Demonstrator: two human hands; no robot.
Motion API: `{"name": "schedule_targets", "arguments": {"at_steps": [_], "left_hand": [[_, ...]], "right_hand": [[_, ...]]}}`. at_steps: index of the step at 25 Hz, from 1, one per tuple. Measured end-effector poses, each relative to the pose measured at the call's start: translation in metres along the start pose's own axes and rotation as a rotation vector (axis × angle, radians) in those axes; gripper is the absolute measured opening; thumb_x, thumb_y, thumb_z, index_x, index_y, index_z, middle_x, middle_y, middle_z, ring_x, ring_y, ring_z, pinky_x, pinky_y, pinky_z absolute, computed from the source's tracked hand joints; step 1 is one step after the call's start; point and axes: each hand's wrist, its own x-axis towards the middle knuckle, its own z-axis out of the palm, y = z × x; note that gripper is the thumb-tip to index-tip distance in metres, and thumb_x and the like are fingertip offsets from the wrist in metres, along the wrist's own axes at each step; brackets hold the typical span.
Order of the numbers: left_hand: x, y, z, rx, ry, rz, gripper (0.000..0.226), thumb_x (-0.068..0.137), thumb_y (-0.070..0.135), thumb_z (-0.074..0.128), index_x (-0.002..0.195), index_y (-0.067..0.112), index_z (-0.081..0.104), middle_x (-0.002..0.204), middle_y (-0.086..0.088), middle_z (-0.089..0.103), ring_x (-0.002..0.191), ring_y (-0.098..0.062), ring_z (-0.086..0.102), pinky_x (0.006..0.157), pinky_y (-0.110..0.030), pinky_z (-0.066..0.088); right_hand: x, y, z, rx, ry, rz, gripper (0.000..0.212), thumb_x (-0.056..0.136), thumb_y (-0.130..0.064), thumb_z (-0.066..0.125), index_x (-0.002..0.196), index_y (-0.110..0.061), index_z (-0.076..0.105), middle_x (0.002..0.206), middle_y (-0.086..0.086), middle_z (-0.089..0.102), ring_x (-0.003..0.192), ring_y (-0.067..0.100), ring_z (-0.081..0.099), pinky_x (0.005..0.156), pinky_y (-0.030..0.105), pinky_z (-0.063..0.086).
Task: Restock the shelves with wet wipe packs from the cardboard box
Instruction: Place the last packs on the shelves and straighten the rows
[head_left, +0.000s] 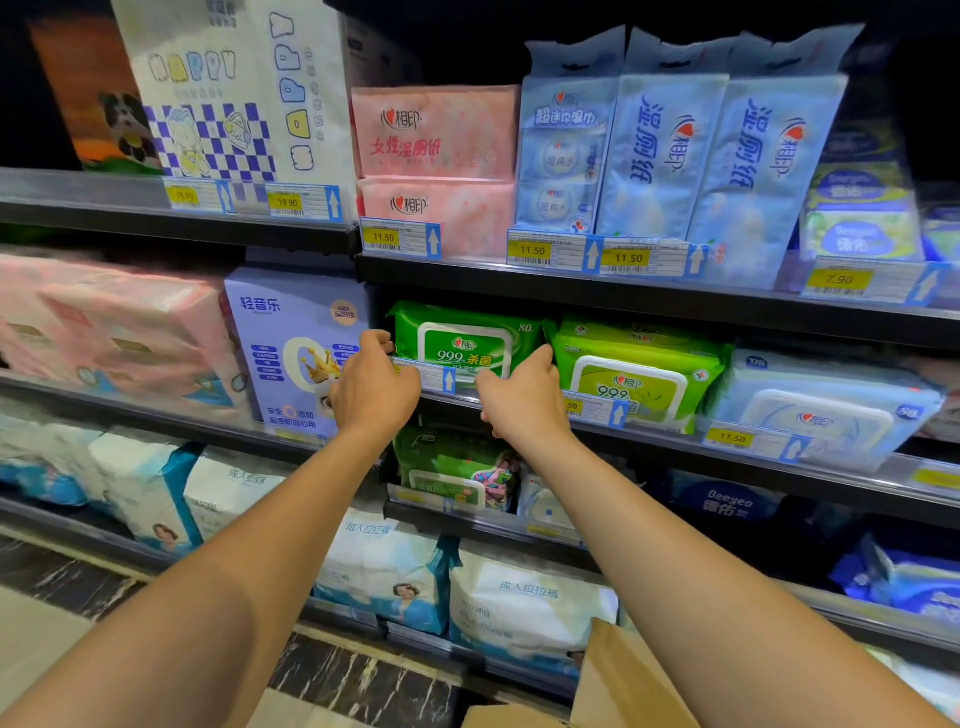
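Note:
A dark green wet wipe pack (467, 338) stands on the middle shelf behind the clear price rail (436, 376). My left hand (374, 387) grips its left lower edge, fingers curled over the rail. My right hand (524, 397) holds its right lower edge, thumb up against the pack's side. Touching it on the right is a lighter green wet wipe pack (634, 374), and beyond that a pale blue pack (821, 415). The brown cardboard box (623, 680) shows only a flap at the bottom edge; its contents are hidden.
A purple tissue box (296, 338) stands directly left of my left hand. Pink and blue packs fill the shelf above (649, 156). Another green pack (452, 462) sits on the shelf below my hands. White diaper bags (519, 597) line the lowest shelf.

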Motion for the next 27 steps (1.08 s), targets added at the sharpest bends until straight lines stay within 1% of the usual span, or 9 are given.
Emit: {"name": "schedule_targets", "arguments": {"at_steps": [4, 7, 11, 14, 16, 17, 20, 23, 27], "left_hand": [[0.013, -0.003, -0.004, 0.020, -0.102, 0.060, 0.039, 0.091, 0.032, 0.058, 0.130, 0.032, 0.058, 0.113, 0.004, 0.072, 0.101, -0.028, 0.065, 0.079, -0.042, 0.052], [0.018, -0.005, -0.009, -0.064, -0.164, 0.084, 0.034, 0.094, 0.034, 0.059, 0.128, 0.034, 0.061, 0.108, 0.003, 0.072, 0.094, -0.027, 0.066, 0.081, -0.046, 0.057], [0.018, -0.012, -0.013, -0.140, -0.155, 0.101, 0.040, 0.096, 0.043, 0.069, 0.132, 0.028, 0.061, 0.110, 0.011, 0.064, 0.100, -0.020, 0.062, 0.089, -0.045, 0.054], [0.020, -0.015, -0.010, -0.195, -0.212, 0.106, 0.056, 0.088, 0.052, 0.077, 0.134, 0.026, 0.057, 0.118, 0.010, 0.063, 0.104, -0.019, 0.061, 0.091, -0.045, 0.052], [0.021, -0.015, -0.006, -0.247, -0.233, 0.073, 0.065, 0.084, 0.054, 0.080, 0.136, 0.024, 0.054, 0.123, 0.008, 0.062, 0.109, -0.019, 0.060, 0.095, -0.045, 0.051], [0.021, -0.014, -0.004, -0.262, -0.235, 0.061, 0.066, 0.082, 0.055, 0.081, 0.135, 0.024, 0.055, 0.125, 0.007, 0.064, 0.111, -0.020, 0.061, 0.097, -0.046, 0.052], [0.023, -0.010, 0.003, -0.258, -0.215, 0.059, 0.063, 0.076, 0.066, 0.081, 0.124, 0.031, 0.059, 0.127, 0.001, 0.066, 0.116, -0.026, 0.063, 0.101, -0.051, 0.053], [0.025, -0.011, 0.004, -0.276, -0.204, 0.033, 0.071, 0.069, 0.073, 0.080, 0.121, 0.031, 0.056, 0.127, -0.001, 0.065, 0.116, -0.028, 0.063, 0.100, -0.055, 0.054], [0.025, -0.011, 0.003, -0.275, -0.202, 0.040, 0.063, 0.076, 0.065, 0.082, 0.121, 0.029, 0.054, 0.127, -0.002, 0.065, 0.115, -0.028, 0.063, 0.100, -0.056, 0.054]], "right_hand": [[0.007, -0.009, 0.008, 0.010, 0.028, 0.071, 0.091, 0.070, -0.054, 0.056, 0.148, -0.017, 0.028, 0.135, 0.009, 0.042, 0.098, 0.035, 0.071, 0.076, 0.051, 0.063], [0.012, -0.016, 0.002, 0.094, -0.007, 0.135, 0.081, 0.067, -0.052, 0.056, 0.136, -0.012, 0.043, 0.129, 0.007, 0.043, 0.096, 0.032, 0.072, 0.078, 0.050, 0.063], [-0.029, -0.003, -0.019, 0.105, -0.121, -0.032, 0.072, 0.078, -0.043, 0.063, 0.143, -0.019, 0.044, 0.128, 0.002, 0.054, 0.097, 0.022, 0.073, 0.081, 0.050, 0.063], [-0.059, 0.036, -0.067, -0.070, 0.213, -0.147, 0.056, 0.081, -0.038, 0.067, 0.135, -0.031, 0.052, 0.132, -0.008, 0.052, 0.103, 0.022, 0.064, 0.089, 0.044, 0.052], [-0.063, 0.066, -0.112, -0.066, 0.514, -0.052, 0.055, 0.085, -0.033, 0.071, 0.134, -0.025, 0.048, 0.137, -0.001, 0.047, 0.107, 0.032, 0.061, 0.085, 0.044, 0.046], [-0.061, 0.078, -0.132, -0.050, 0.555, 0.029, 0.063, 0.087, -0.035, 0.072, 0.141, -0.020, 0.043, 0.142, 0.003, 0.045, 0.115, 0.034, 0.059, 0.087, 0.046, 0.045], [-0.043, 0.097, -0.157, -0.203, 0.377, 0.106, 0.074, 0.090, -0.053, 0.069, 0.149, -0.020, 0.040, 0.144, 0.001, 0.054, 0.128, 0.031, 0.056, 0.092, 0.048, 0.047], [-0.031, 0.097, -0.157, -0.257, 0.347, 0.047, 0.049, 0.091, -0.063, 0.060, 0.126, -0.030, 0.057, 0.121, -0.008, 0.069, 0.107, 0.027, 0.067, 0.083, 0.045, 0.054], [-0.016, 0.100, -0.152, -0.326, 0.274, 0.016, 0.037, 0.094, -0.063, 0.054, 0.102, -0.027, 0.054, 0.088, -0.002, 0.070, 0.080, 0.027, 0.074, 0.075, 0.046, 0.058]]}}
